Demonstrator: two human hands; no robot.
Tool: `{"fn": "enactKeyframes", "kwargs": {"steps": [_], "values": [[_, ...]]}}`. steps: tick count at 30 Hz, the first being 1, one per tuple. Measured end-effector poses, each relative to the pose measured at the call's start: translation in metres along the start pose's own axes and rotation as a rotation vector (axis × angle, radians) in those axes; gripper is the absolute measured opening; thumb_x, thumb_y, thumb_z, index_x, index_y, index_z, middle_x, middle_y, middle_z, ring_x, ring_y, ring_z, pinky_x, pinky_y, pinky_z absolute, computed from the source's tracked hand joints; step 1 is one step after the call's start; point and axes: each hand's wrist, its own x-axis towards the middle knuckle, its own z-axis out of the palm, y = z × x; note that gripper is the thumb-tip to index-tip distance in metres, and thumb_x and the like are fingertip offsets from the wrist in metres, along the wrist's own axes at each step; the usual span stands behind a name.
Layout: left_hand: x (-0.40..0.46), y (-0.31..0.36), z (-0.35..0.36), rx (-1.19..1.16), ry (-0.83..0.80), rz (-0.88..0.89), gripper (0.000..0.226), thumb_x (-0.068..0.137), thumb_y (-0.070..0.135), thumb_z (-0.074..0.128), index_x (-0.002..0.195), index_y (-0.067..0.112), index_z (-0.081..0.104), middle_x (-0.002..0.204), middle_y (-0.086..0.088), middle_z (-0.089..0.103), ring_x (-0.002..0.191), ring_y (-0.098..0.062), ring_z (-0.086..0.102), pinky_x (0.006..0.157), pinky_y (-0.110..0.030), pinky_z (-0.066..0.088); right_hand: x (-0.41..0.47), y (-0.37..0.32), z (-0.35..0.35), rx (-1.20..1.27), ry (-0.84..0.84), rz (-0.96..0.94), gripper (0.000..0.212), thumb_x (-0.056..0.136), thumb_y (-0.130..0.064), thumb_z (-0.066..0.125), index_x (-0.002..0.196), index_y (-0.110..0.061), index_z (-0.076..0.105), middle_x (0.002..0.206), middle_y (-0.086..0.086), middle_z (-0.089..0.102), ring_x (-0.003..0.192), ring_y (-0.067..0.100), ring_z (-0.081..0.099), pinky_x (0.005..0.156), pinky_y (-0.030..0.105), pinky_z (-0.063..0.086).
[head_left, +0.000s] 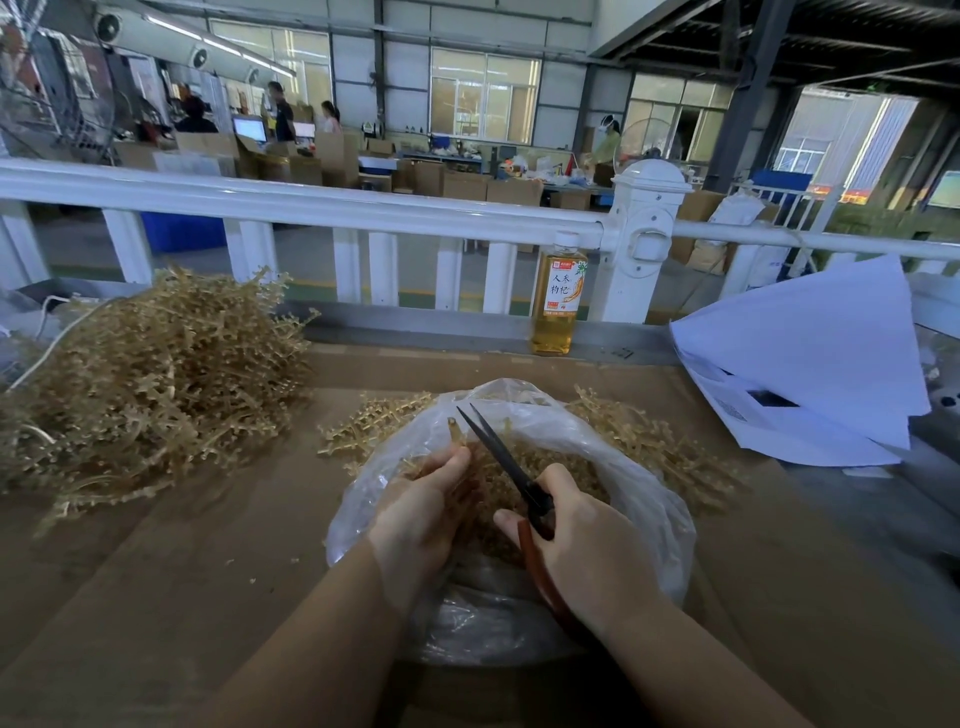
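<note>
Hidden: scissors (500, 453) handles, mostly under right hand (582, 545) gripping them
Left hand (421, 514): pinching stem (455, 429) above bag (649, 493)
Around: pile (156, 374) left, bottle (558, 296) far

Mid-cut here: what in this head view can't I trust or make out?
All in the head view:
- Red handles of the black-bladed scissors: mostly covered by the right hand.
- Lower part of the tan branchy sprig: hidden inside the left hand.
- What sits under the clear plastic bag: veiled by the bag.
- Large tan sprig pile: cut off by the left edge.
</note>
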Motion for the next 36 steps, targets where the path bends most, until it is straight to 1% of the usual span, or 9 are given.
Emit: {"fn": "enactKeyframes", "kwargs": {"steps": [5, 9, 15, 19, 20, 23, 26, 29, 36], "values": [[0.000, 0.001, -0.001, 0.012, 0.023, 0.003, 0.019, 0.090, 0.001, 0.056, 0.073, 0.009, 0.055, 0.069, -0.010, 0.067, 0.062, -0.021, 0.067, 0.050, -0.028, 0.054, -0.003, 0.001, 0.001, -0.056, -0.057, -0.047, 0.035, 0.086, -0.064, 0.048, 0.096, -0.032, 0.037, 0.081, -0.009, 0.059, 0.074, 0.008, 0.059, 0.065, 0.023, 0.048], [-0.001, 0.001, 0.002, 0.021, 0.092, 0.041, 0.022, 0.092, -0.001, 0.052, 0.073, 0.010, 0.053, 0.063, -0.004, 0.067, 0.067, -0.018, 0.062, 0.063, -0.028, 0.049, -0.004, 0.001, 0.002, -0.081, -0.055, -0.052, 0.037, 0.086, -0.064, 0.048, 0.101, -0.032, 0.037, 0.088, -0.009, 0.059, 0.080, 0.009, 0.059, 0.069, 0.022, 0.048], [-0.003, 0.001, 0.004, 0.020, 0.091, 0.063, 0.017, 0.094, 0.000, 0.050, 0.081, 0.010, 0.056, 0.058, -0.001, 0.067, 0.050, -0.009, 0.064, 0.050, -0.020, 0.052, -0.004, 0.002, 0.002, -0.109, -0.065, -0.052, 0.039, 0.086, -0.065, 0.046, 0.104, -0.031, 0.038, 0.090, -0.008, 0.058, 0.083, 0.010, 0.059, 0.072, 0.024, 0.049], [-0.004, 0.001, 0.004, 0.024, 0.065, 0.082, 0.017, 0.094, -0.001, 0.049, 0.081, 0.007, 0.056, 0.074, -0.009, 0.067, 0.068, -0.019, 0.065, 0.076, -0.034, 0.053, -0.003, 0.001, 0.001, -0.120, -0.078, -0.084, 0.035, 0.088, -0.063, 0.045, 0.099, -0.033, 0.033, 0.082, -0.011, 0.053, 0.074, 0.007, 0.054, 0.064, 0.020, 0.041], [-0.005, 0.000, 0.005, 0.024, 0.057, 0.084, 0.018, 0.094, -0.001, 0.049, 0.079, 0.007, 0.055, 0.074, -0.011, 0.067, 0.070, -0.021, 0.066, 0.078, -0.037, 0.053, -0.003, 0.001, 0.000, -0.124, -0.080, -0.094, 0.034, 0.088, -0.063, 0.045, 0.098, -0.033, 0.030, 0.078, -0.012, 0.050, 0.072, 0.007, 0.051, 0.062, 0.020, 0.037], [-0.007, 0.000, 0.007, 0.034, 0.063, 0.090, 0.023, 0.093, -0.002, 0.049, 0.073, 0.008, 0.054, 0.062, -0.007, 0.068, 0.060, -0.018, 0.068, 0.061, -0.032, 0.057, -0.002, -0.001, -0.001, -0.128, -0.084, -0.107, 0.033, 0.089, -0.062, 0.044, 0.094, -0.035, 0.026, 0.072, -0.012, 0.046, 0.066, 0.006, 0.047, 0.059, 0.019, 0.032], [-0.009, 0.001, 0.008, 0.011, 0.051, 0.081, 0.018, 0.092, -0.002, 0.051, 0.077, 0.007, 0.054, 0.059, -0.004, 0.067, 0.057, -0.014, 0.066, 0.059, -0.027, 0.056, 0.000, -0.002, 0.000, -0.112, -0.084, -0.103, 0.031, 0.090, -0.062, 0.044, 0.092, -0.035, 0.028, 0.069, -0.012, 0.047, 0.062, 0.003, 0.047, 0.053, 0.016, 0.030], [-0.011, 0.003, 0.009, -0.034, 0.030, 0.071, 0.021, 0.092, -0.004, 0.050, 0.073, 0.006, 0.051, 0.055, -0.005, 0.066, 0.050, -0.014, 0.066, 0.045, -0.022, 0.052, 0.001, -0.003, 0.002, -0.092, -0.084, -0.103, 0.032, 0.090, -0.062, 0.043, 0.091, -0.034, 0.028, 0.069, -0.012, 0.049, 0.061, 0.003, 0.047, 0.053, 0.016, 0.030], [-0.009, 0.002, 0.007, -0.046, 0.015, 0.056, 0.024, 0.091, -0.004, 0.052, 0.070, 0.008, 0.048, 0.057, -0.007, 0.066, 0.051, -0.015, 0.067, 0.045, -0.022, 0.052, 0.003, -0.004, 0.002, -0.092, -0.111, -0.094, 0.032, 0.093, -0.061, 0.039, 0.096, -0.031, 0.027, 0.073, -0.010, 0.054, 0.070, 0.009, 0.059, 0.062, 0.020, 0.044]]}}
